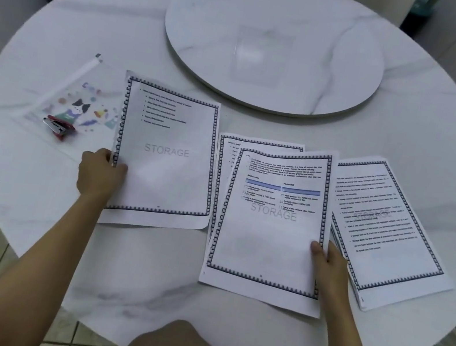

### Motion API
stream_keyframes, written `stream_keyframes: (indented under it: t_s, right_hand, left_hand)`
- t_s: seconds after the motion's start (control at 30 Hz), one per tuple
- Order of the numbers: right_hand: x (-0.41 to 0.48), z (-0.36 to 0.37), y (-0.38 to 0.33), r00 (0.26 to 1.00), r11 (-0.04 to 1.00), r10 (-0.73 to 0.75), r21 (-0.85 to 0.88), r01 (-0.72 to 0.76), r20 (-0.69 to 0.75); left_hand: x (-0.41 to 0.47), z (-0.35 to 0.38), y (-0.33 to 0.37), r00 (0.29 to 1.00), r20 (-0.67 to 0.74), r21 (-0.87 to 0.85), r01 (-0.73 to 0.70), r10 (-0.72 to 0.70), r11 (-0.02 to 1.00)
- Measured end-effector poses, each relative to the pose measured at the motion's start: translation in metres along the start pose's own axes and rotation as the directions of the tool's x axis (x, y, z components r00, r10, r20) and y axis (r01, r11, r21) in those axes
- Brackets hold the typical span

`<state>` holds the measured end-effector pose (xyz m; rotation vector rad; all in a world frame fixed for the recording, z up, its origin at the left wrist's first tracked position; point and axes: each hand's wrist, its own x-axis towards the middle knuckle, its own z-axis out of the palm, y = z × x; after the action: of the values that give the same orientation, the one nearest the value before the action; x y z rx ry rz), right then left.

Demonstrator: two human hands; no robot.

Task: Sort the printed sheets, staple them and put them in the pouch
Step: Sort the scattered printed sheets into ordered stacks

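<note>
While the sorting looks only half done to me, the layout makes sense if you take the middle pile (269, 226) as your reference. The right hand (327, 260) has its grip pinched on that pile's top page at the right edge, thumb on top and fingers tucked under. My guess is that's to peel off one page without dragging the rest along.

Left of the pile, the left hand (100, 173) pinches the left edge of a single sheet (165, 155), thumb on top. The sheet lies mostly flat on the surface (30, 214), so it seems to be getting parked as its own stack. A second pile (387, 231) sits just right of the middle one, fanned a bit.

The pouch (80, 104) lies flat further left than the sheet, its near edge seemingly under the paper. The stapler (58, 127) rests on top of it, probably kept aside until the pages are in order. Nothing looks stapled yet, far as I can tell.
</note>
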<state>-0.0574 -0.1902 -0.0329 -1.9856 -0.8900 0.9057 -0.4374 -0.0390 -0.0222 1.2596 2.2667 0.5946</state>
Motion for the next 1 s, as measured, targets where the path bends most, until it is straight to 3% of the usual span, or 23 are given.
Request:
stream_keyframes:
  t_s: [0.23, 0.43, 1.0]
  right_hand:
    - [-0.005, -0.008, -0.003, 1.000, 0.998, -0.023, 0.060, 0.022, 0.006]
    - [-0.002, -0.013, 0.002, 1.000, 0.997, -0.025, 0.068, 0.024, 0.006]
    - [0.003, -0.024, 0.015, 0.998, 0.993, -0.066, 0.097, 0.063, 0.022]
  left_hand:
    - [-0.017, -0.004, -0.002, 0.978, -0.099, -0.080, -0.191, 0.183, 0.978]
    - [-0.031, -0.011, -0.003, 0.959, -0.154, -0.148, -0.260, 0.238, 0.954]
    - [-0.063, -0.046, 0.015, 0.955, -0.164, -0.521, -0.297, 0.247, 0.800]
